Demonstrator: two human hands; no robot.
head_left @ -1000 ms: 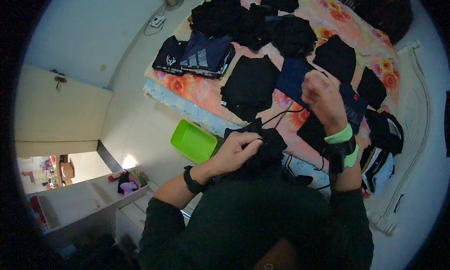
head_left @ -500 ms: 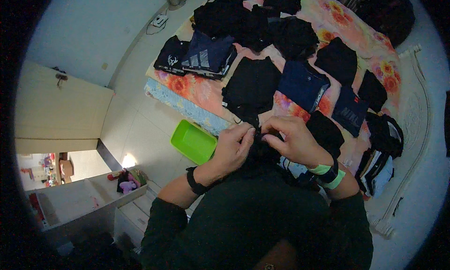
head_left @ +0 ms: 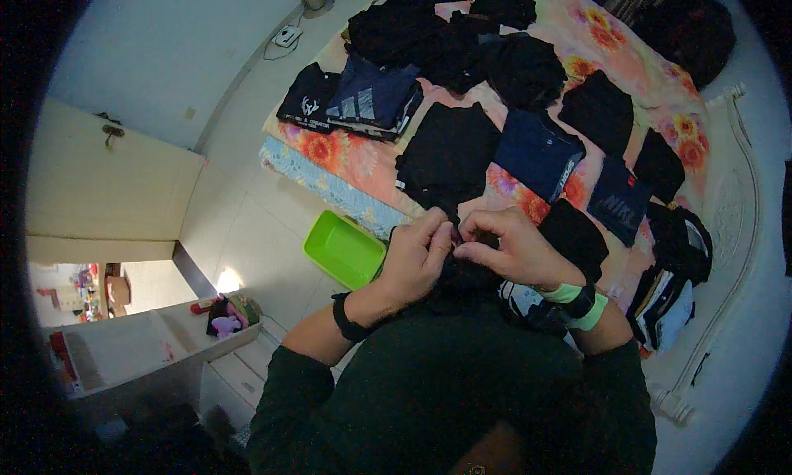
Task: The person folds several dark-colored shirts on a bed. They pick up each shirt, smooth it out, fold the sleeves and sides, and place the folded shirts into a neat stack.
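Note:
Close in front of my body, my left hand (head_left: 414, 259) and my right hand (head_left: 518, 248) almost meet at the fingertips. Both are closed in a pinch on a dark, bunched black garment (head_left: 467, 275); its kind is hard to make out against my dark green top. Just beyond the fingers lies a folded black garment (head_left: 450, 149) on the bed, and whether it joins the held cloth I cannot tell. A folded navy shirt (head_left: 536, 149) rests to its right. Some light-patterned cloth (head_left: 521, 300) shows beneath my right wrist.
The bed's flowered sheet (head_left: 318, 149) bears several dark clothes, folded or heaped. A stack of folded shirts (head_left: 371, 91) lies at the far left. Left of my left hand, a bright green tub (head_left: 330, 237) stands by the bed. White headboard (head_left: 726, 219) lines the right; a low shelf (head_left: 136, 347) is lower left.
The view has shifted slightly, so the bed and tub sit a little further right and lower. Both hands keep their pinch on the black garment, fingertips moving slightly.

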